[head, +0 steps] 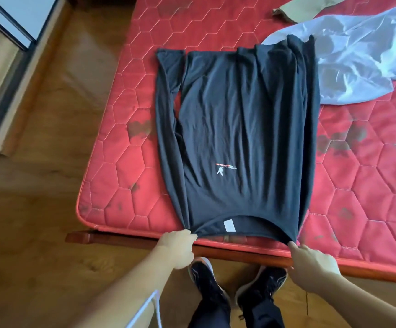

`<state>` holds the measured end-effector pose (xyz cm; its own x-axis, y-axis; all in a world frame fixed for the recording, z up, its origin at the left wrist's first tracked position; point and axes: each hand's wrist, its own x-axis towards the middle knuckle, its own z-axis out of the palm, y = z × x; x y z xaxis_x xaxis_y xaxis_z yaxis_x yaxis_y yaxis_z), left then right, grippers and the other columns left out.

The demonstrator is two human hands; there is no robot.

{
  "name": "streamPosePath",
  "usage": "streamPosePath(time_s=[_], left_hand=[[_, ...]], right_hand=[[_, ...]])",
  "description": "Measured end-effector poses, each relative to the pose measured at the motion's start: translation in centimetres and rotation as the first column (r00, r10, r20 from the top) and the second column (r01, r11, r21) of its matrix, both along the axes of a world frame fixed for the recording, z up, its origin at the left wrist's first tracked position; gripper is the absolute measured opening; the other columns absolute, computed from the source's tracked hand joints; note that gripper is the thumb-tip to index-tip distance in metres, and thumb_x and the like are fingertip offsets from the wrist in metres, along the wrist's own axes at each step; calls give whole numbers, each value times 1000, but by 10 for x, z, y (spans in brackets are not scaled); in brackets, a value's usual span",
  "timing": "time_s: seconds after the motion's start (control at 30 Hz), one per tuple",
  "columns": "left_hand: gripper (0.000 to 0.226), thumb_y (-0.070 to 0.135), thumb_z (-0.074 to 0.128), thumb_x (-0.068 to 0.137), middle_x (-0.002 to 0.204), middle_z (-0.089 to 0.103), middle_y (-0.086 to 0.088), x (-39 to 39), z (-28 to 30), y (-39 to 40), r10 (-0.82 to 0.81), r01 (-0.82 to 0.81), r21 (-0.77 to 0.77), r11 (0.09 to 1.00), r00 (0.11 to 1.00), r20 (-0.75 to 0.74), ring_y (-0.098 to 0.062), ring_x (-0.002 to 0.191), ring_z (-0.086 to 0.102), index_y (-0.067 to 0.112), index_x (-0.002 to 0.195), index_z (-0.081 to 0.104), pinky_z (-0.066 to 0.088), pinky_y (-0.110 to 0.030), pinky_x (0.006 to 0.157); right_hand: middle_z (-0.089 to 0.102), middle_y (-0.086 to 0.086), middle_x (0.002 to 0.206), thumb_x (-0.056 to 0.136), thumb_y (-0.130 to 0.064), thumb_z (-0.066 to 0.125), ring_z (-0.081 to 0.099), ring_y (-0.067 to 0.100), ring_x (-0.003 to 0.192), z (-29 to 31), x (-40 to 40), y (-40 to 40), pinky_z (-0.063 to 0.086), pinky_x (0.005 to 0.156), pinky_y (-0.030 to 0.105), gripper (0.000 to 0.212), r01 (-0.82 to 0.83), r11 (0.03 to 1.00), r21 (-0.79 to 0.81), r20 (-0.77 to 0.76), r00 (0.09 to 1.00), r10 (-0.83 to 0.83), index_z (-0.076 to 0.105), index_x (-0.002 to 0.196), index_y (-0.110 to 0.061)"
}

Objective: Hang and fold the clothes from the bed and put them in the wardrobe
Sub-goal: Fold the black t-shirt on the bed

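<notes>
- Two dark shoes (237, 282) stood on the wooden floor (50, 209) at the bed's foot, under both forearms.
- Left hand (176, 249) was closed on the near left corner of the black shirt (239, 129), fingers pinching the cloth at the mattress edge.
- Right hand (313, 263) pinched the near right corner of the same shirt, fingertips on the fabric, the rest of the hand over the wooden bed frame (216, 250).
- Between the hands the shirt's neckline curved, a white label (229, 225) showing inside it.
- Spread flat on the red quilted mattress (369, 185), the shirt had its collar toward the person and its hem at the far end; a small printed logo (225, 168) sat mid-chest, and a sleeve lay along the left side.
- Dark stains marked the mattress on both sides of the shirt.
- Farther right, a crumpled white garment (358, 60) lay touching the shirt's far right corner.
- Beyond it, a tan cloth (298, 10) lay at the top edge.
- At far left stood a wardrobe (5, 67), blurred.
</notes>
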<state>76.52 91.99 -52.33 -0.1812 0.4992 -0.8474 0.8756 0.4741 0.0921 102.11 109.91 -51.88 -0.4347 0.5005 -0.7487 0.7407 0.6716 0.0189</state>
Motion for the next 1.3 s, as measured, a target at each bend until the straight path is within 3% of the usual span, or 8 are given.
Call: streamPosePath(time_s=[0.13,0.4,0.57,0.77,1.0,1.1,1.17,1.3], left_hand=[[41,31,52,90,129,54,3,-7,-7,-2,246,-260,152,954,964,106,-25,117,55,30,132,51,45,-38,96],[19,24,58,88,91,69,9,-37,-25,-8,755,-803,225,552,596,275,-15,80,60,25,107,64,45,-24,71],[39,19,51,91,122,67,-1,-82,-36,0,851,-890,245,384,444,280,-21,113,59,16,130,58,40,-20,83],[36,36,60,88,108,62,4,-111,-57,38,880,-963,232,138,227,417,-26,109,59,19,120,57,46,-31,91],[82,27,73,78,131,59,4,-121,-72,73,826,-972,235,-18,118,551,-18,119,57,28,148,30,44,-33,104],[73,13,64,75,122,64,8,-117,-64,87,778,-970,244,13,163,607,-9,108,61,27,143,40,47,-27,99],[66,10,60,72,104,67,17,-108,-56,97,727,-933,340,120,316,610,1,91,63,30,133,48,47,-15,85],[59,27,61,79,100,71,-3,-91,-44,122,607,-737,503,450,666,433,-25,90,66,34,134,42,52,-32,76]], right_hand=[[57,-9,108,91,-39,44,63,17,97,6,-18,-4,47,68,32,30,9,999,50,-198,980,1,46,121,-34],[58,-11,116,90,-38,46,62,18,103,-8,-101,-53,46,75,30,33,77,997,8,-374,925,-68,52,122,-32],[61,-14,116,91,-23,47,58,16,109,-26,-179,-93,44,81,30,28,137,987,-85,-528,834,-161,62,114,-30],[29,-6,147,85,-53,54,36,20,132,-61,-233,-98,35,103,39,75,168,986,2,-379,913,-154,21,148,-29],[56,-2,84,91,-17,49,56,27,82,-73,-225,-93,38,71,37,7,225,957,-185,-596,748,-291,46,86,-20],[51,0,69,86,-9,53,48,22,69,-69,-210,-88,40,68,35,16,312,895,-318,-588,676,-444,46,74,-16],[60,-1,76,84,-4,56,56,19,75,-63,-209,-69,41,70,26,12,388,840,-378,-633,554,-541,58,79,-14],[67,-22,91,92,-28,55,59,-7,87,-39,-239,-8,43,77,8,8,489,702,-518,-667,283,-689,62,95,-32]])
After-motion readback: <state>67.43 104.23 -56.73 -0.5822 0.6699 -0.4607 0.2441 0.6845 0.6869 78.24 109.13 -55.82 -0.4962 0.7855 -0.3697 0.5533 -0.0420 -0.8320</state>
